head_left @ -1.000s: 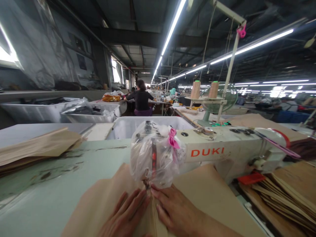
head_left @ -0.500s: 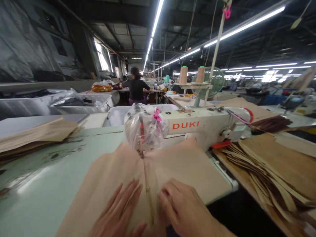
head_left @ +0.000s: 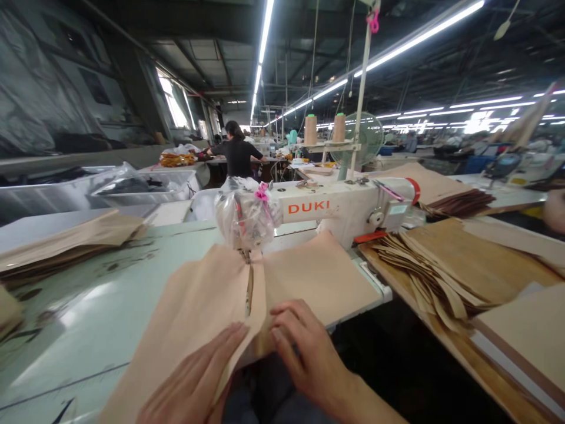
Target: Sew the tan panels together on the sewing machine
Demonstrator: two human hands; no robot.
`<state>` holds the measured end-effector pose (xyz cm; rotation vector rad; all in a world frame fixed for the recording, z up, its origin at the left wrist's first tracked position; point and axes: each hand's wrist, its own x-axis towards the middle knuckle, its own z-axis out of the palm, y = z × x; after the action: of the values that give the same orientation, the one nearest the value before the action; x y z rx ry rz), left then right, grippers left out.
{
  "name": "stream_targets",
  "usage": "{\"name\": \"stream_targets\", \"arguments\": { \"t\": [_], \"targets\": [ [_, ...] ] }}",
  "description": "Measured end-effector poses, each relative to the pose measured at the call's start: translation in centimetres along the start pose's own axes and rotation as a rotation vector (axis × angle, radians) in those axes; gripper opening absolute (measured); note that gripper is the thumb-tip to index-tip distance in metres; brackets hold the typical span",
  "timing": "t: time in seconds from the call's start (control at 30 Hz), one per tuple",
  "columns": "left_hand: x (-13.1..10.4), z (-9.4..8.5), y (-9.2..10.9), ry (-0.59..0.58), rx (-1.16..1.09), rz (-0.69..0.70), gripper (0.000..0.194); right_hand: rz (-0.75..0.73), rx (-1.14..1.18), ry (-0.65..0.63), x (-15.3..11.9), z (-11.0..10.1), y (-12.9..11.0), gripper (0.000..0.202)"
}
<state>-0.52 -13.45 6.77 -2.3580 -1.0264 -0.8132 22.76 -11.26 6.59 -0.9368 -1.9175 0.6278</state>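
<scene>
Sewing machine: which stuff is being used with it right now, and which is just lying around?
In use:
- sewing machine
- tan material beneath it
- left hand, on the material
- right hand, beside it

Seemingly just around:
- fan
- white bin
- orange bundle

The sheet point(head_left: 198, 294) is plain tan, the sewing machine point(head_left: 348, 203) off-white with orange-red lettering point(head_left: 309, 207), the ribbon point(head_left: 262, 191) bright pink, the bench point(head_left: 132, 288) pale green.

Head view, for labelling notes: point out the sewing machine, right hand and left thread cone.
Sewing machine point(head_left: 309, 207), head view: its lettered arm.
Right hand point(head_left: 308, 351), head view: its back.
Left thread cone point(head_left: 311, 131), head view: its side.
</scene>
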Motion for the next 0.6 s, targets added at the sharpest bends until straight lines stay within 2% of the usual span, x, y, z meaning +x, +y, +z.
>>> {"name": "stream_targets", "arguments": {
  "t": [0.03, 0.07, 0.13, 0.2, 0.3, 0.4, 0.47, 0.6],
  "targets": [
    [0.7, -0.7, -0.3, -0.016, -0.011, -0.029, 0.041, -0.087, -0.065, -0.03, 0.3, 0.0, 0.3, 0.019],
    [1.3, -1.2, -0.6, -0.028, -0.022, -0.057, 0.04, -0.14, -0.1, -0.096, 0.4, 0.2, 0.7, 0.025],
    [2.1, -1.8, -1.2, -0.048, -0.034, -0.086, 0.041, -0.166, -0.137, -0.222, 0.5, 0.8, 1.9, 0.043],
    [2.4, -2.0, -1.6, -0.048, -0.033, -0.079, 0.043, -0.156, -0.145, -0.259, 0.4, 1.4, 2.9, 0.049],
    [2.6, -2.0, -2.0, -0.033, -0.016, -0.068, 0.041, -0.109, -0.025, -0.126, 0.6, 2.3, 3.8, 0.028],
    [3.4, -2.2, -1.7, -0.073, -0.066, -0.12, 0.041, 0.039, 0.24, 0.07, 0.6, 3.2, 4.3, 0.007],
    [4.0, -2.4, -1.2, -0.088, -0.131, -0.164, 0.04, 0.067, 0.283, 0.115, 0.4, 3.5, 4.5, 0.005],
    [4.7, -2.7, -0.4, -0.06, -0.183, -0.183, 0.036, -0.02, 0.176, 0.116, -0.2, 3.6, 4.6, 0.011]
  ]
}}
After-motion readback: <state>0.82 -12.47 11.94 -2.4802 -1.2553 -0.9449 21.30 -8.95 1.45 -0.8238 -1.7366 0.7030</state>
